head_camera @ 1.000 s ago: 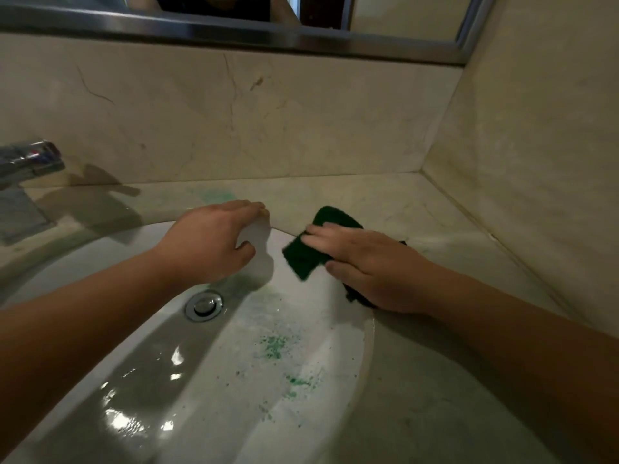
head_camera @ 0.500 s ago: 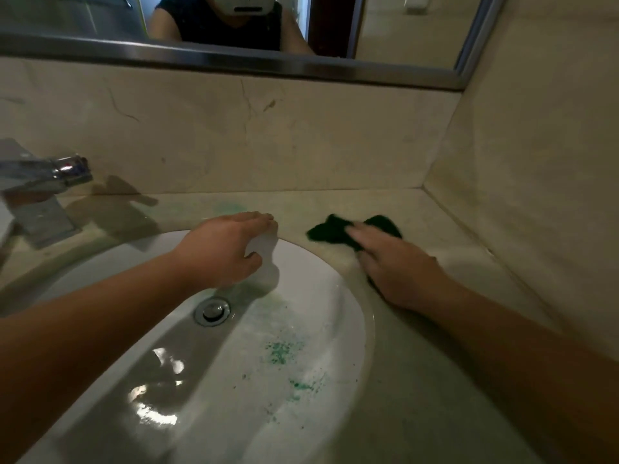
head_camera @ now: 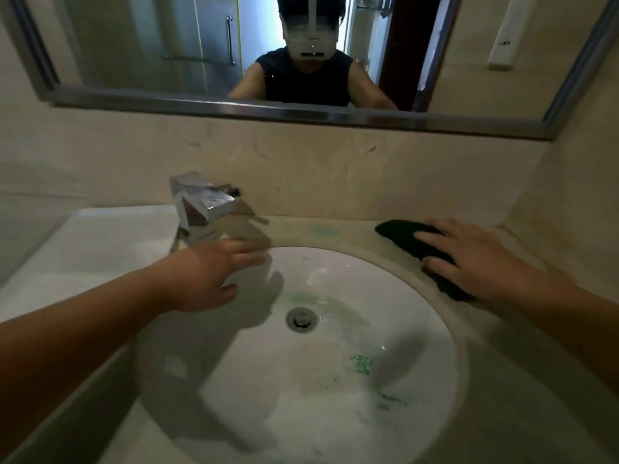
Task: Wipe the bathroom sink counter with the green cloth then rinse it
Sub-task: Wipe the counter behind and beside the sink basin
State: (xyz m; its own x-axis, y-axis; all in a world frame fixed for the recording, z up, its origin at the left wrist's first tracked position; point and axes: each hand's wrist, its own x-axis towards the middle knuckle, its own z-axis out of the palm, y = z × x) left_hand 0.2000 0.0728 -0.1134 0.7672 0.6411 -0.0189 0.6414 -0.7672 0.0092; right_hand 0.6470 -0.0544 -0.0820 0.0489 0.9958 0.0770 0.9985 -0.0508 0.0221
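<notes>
The dark green cloth (head_camera: 402, 237) lies flat on the beige stone counter (head_camera: 522, 380) to the right of the white basin (head_camera: 432, 390), near the back corner. My right hand (head_camera: 469, 259) presses down on it with the fingers spread, covering its near half. My left hand (head_camera: 214, 276) hovers over the basin's left rim with the fingers apart and holds nothing; it is just below the chrome faucet (head_camera: 204, 209). Green smears mark the basin's inside.
The drain (head_camera: 301, 318) sits in the middle of the basin. A backsplash and a framed mirror (head_camera: 301, 112) rise behind the counter, and a side wall closes the right end. A pale green stain (head_camera: 323, 231) marks the counter behind the basin.
The view has swung up and left, bringing the faucet and mirror in. My right hand has slid the cloth away from the basin rim toward the back right corner. My left hand has left the rim.
</notes>
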